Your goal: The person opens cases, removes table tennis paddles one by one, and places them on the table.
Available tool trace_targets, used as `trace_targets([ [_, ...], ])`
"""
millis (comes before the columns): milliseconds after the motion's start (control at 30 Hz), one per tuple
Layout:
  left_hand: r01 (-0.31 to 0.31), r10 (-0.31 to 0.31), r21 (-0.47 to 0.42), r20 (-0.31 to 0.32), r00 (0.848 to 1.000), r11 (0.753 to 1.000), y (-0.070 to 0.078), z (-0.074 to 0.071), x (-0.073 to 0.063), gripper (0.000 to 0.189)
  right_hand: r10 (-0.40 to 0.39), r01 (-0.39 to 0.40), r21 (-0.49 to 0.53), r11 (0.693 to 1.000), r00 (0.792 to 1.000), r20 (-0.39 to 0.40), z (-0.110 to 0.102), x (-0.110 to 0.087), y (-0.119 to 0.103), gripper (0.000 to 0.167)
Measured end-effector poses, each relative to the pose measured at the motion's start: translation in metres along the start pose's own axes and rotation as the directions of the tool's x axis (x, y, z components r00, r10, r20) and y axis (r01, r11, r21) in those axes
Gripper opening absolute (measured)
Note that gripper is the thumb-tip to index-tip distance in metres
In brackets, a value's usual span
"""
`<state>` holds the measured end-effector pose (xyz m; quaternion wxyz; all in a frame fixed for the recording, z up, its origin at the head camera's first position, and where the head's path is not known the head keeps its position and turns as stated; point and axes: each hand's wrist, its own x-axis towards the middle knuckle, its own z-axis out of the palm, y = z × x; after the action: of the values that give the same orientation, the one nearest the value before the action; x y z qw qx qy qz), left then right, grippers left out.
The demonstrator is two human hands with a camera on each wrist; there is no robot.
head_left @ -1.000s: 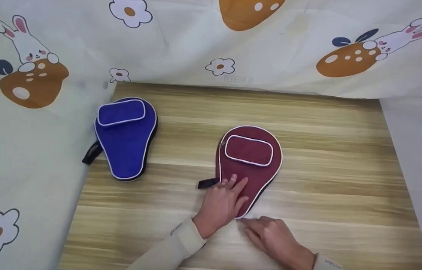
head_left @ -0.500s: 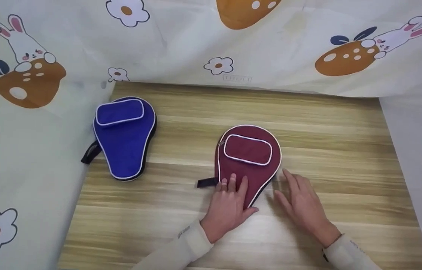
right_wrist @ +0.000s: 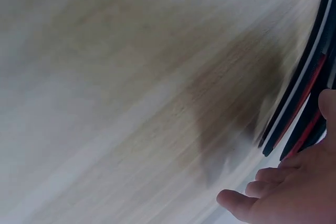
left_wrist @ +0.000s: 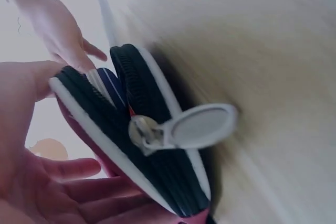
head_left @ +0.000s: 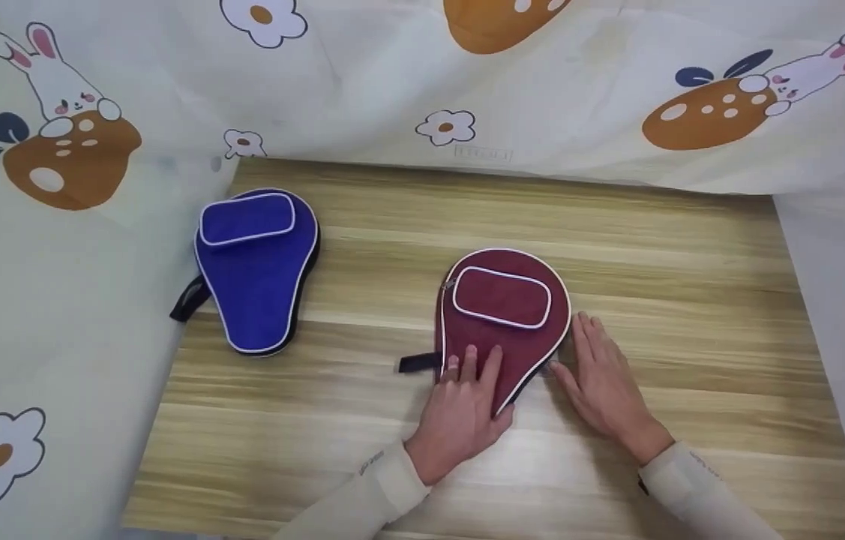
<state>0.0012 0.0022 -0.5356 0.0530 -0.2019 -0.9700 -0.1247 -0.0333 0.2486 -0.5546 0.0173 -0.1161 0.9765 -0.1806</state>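
Observation:
A maroon table tennis paddle case [head_left: 534, 349] with white piping lies on the wooden table. My left hand [head_left: 456, 420] rests on its narrow lower part, fingers fairly straight on the fabric and thumb at the right edge. The left wrist view shows the zipper side parted, with a metal zipper pull [left_wrist: 197, 127] hanging out and a striped paddle handle [left_wrist: 107, 85] inside. Beside the case's right edge is my right hand [head_left: 609, 386], fingers extended and thumb towards the side opening. In the right wrist view, red paddle edges [right_wrist: 310, 85] show within the gap.
A blue paddle case [head_left: 257, 277] with a black strap lies at the table's left edge. Pale curtains [head_left: 362, 82] printed with rabbits and flowers hang along the back and sides. The wooden table [head_left: 684, 300] extends to the right of my right hand.
My right hand has moved from the case's bottom end up and right to its right side. The left hand stays on the case, its thumb now drawn in against the edge.

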Motion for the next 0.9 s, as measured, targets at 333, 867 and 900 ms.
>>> trace_targets([
  [333,0.049,-0.042,-0.207,0.037,0.998,0.977,-0.010,-0.005,-0.004,0.074,-0.047,0.048,-0.027,0.998,0.999,0.012,0.013,0.013,-0.003,0.076],
  [867,0.010,-0.096,-0.387,-0.203,0.974,0.922,-0.024,-0.006,-0.022,0.072,-0.028,0.028,-0.067,0.997,1.000,0.008,0.020,0.016,0.001,0.084],
  [900,0.010,-0.103,-0.396,-0.214,0.971,0.918,-0.024,-0.006,-0.022,0.073,-0.026,0.026,-0.069,0.997,1.000,0.006,0.020,0.016,0.001,0.086],
])
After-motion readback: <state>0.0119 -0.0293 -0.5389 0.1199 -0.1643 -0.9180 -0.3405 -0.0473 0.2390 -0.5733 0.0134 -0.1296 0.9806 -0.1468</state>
